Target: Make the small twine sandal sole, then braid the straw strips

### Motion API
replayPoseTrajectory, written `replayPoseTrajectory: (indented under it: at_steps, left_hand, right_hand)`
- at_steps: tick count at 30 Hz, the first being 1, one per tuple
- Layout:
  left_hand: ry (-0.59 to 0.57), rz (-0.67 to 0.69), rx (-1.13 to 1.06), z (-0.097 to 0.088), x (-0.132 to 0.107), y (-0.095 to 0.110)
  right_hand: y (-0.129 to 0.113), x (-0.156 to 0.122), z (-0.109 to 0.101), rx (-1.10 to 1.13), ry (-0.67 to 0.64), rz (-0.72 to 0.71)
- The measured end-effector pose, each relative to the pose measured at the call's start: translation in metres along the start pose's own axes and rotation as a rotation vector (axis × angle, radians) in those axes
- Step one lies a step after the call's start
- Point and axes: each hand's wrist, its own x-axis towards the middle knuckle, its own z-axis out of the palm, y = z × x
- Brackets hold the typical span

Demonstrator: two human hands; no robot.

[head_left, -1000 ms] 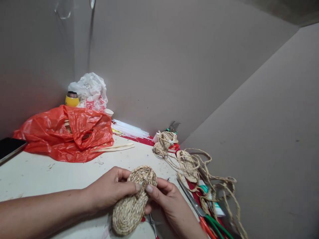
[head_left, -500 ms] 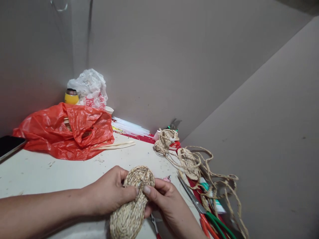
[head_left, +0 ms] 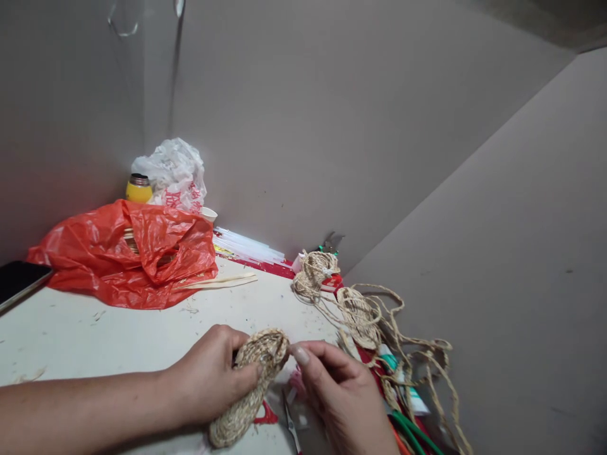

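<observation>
Head view: I see the left hand [head_left: 227, 373] clamped on the woven piece [head_left: 244, 407], thumb across its face and the fingers hidden behind. At its upper right rim the right hand [head_left: 303, 357] has thumb and forefinger drawn close; I cannot tell whether a strand lies pinched between them. The piece is tilted over the near part of the surface [head_left: 272, 303], and I can't make out whether its lower end rests there. My worry is the one-sided grip: if the right hand tugs hard while the left thumb slackens, the weave could twist or loosen at that rim. Below the right hand lie small scissors [head_left: 290, 423], with a red item [head_left: 268, 414] and a pink item [head_left: 298, 381] close by; a low sweep of the wrist could catch the blades. Along the right edge, green handles [head_left: 412, 430] poke out by the forearm, and loose cord [head_left: 436, 360] tangles past a second woven piece [head_left: 359, 315] up to a cord bundle [head_left: 315, 275] at the far right corner, so a sleeve or wrist could snag a loop and drag the lot. Toward the far left corner sits a red plastic bag [head_left: 114, 265], well apart from both hands.
</observation>
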Motion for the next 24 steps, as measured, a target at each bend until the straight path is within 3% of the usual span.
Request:
replayPoseTrajectory:
  at_steps: [6,15,24]
  left_hand:
    - [-0.008,0.012,0.087,0.002,-0.002,-0.003]
    - [-0.073,0.021,0.038,0.002,-0.006,0.003]
    - [-0.131,-0.044,-0.168,0.007,-0.007,0.009]
  right_hand:
    - [-0.005,-0.002,0.007,0.01,-0.079,0.076]
    - [-0.004,-0.008,0.008,-0.029,0.016,-0.011]
    - [-0.002,-0.005,0.006,-0.004,-0.023,-0.034]
